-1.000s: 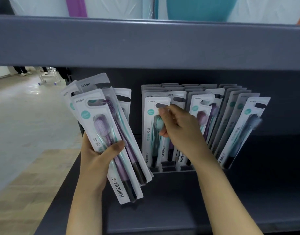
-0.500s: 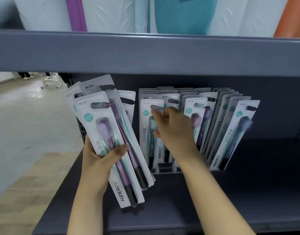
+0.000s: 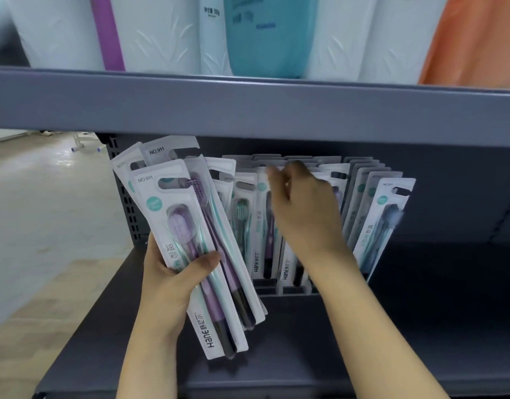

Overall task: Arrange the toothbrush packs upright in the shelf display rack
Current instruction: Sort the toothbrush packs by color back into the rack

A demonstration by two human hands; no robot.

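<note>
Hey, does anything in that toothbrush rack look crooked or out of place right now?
Yes. The packs at the rack's right end lean rightward instead of standing upright like the middle rows. The left hand grips a loose bundle of packs not yet racked.

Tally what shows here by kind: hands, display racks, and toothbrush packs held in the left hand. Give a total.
Hands: 2, the left hand and the right hand
Display rack: 1
Toothbrush packs fanned in the left hand: 5 visible
Total: 8
</note>
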